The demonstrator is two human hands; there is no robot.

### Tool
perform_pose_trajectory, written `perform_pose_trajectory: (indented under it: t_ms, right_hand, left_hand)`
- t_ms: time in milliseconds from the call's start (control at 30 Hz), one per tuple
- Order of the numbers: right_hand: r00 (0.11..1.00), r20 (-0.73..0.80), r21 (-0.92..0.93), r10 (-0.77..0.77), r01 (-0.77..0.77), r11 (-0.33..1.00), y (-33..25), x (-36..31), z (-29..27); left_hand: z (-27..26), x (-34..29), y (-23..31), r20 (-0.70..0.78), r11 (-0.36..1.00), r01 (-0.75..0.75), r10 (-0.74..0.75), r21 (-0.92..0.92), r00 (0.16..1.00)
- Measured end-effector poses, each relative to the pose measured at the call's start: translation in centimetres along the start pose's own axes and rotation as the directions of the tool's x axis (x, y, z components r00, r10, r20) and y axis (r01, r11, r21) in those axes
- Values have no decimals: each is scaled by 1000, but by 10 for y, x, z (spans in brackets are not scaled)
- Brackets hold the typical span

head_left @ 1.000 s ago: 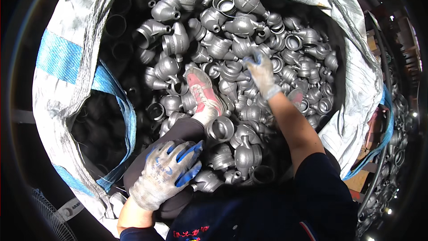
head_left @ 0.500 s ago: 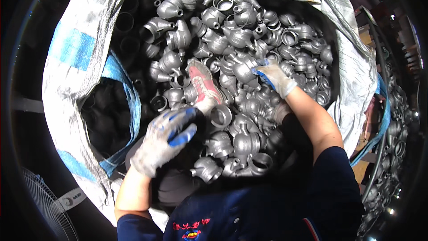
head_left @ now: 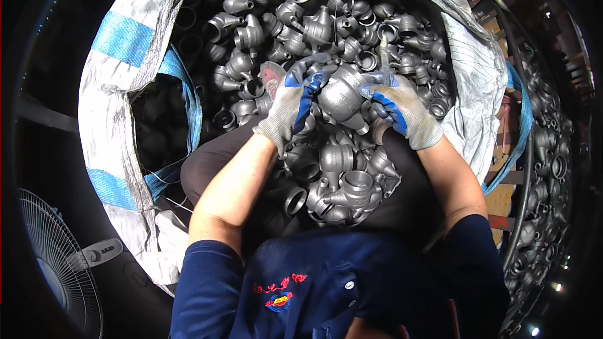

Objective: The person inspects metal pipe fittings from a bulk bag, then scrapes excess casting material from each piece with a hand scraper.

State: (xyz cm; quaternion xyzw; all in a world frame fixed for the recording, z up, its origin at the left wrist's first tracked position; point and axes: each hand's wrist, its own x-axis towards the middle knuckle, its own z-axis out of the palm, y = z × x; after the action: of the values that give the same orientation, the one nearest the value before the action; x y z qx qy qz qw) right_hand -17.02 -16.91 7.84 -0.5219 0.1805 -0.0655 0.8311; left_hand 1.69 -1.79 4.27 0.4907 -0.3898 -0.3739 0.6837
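Note:
A rounded grey metal valve body (head_left: 342, 93) is held up between my two gloved hands, over a heap of similar castings (head_left: 352, 188). My left hand (head_left: 290, 97) is closed on its left end, thumb and fingers curled round the narrow part. On the other side my right hand (head_left: 402, 105) is closed, its blue-coated fingers beside the casting's right edge. A slim stick-like tool (head_left: 384, 59) with a pale tip stands up from the right fingers. Its kind cannot be made out, and the fingertips' contact with the casting is partly hidden.
Around the heap rises a white woven bulk bag (head_left: 103, 125) with blue straps (head_left: 188, 97). My pink shoe (head_left: 270, 75) rests among the castings. At the lower left is a fan (head_left: 59, 270). More castings (head_left: 546, 213) lie beyond a dark rail on the right.
My left hand has moved up and right to take hold of the valve body. The casting is now raised off the heap, and the stick-like tool shows at my right hand.

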Motion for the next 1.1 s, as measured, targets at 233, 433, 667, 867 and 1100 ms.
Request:
perform_pose_trajectory:
  t_ms: [233, 433, 667, 867, 1100]
  right_hand:
    - [905, -410, -257, -115, 7, 966, 36, 3, -11]
    - [896, -373, -141, -242, 203, 969, 22, 10, 3]
    - [837, -472, -467, -276, 28, 884, 2, 20, 24]
    - [878, -393, -349, -273, 132, 928, -10, 16, 45]
    - [846, -317, -394, -428, 293, 871, 9, 30, 61]
  left_hand:
    - [-1, -9, -24, -209, 899, 154, -256, -410, 944]
    - [-6, 3, -20, -350, 944, -28, -95, -330, 932]
    - [-4, -3, -14, -361, 999, 3, -21, -49, 932]
    - [4, -6, -9, -347, 993, 42, -2, 110, 938]
    - [4, -7, -12, -328, 987, 61, -8, 151, 945]
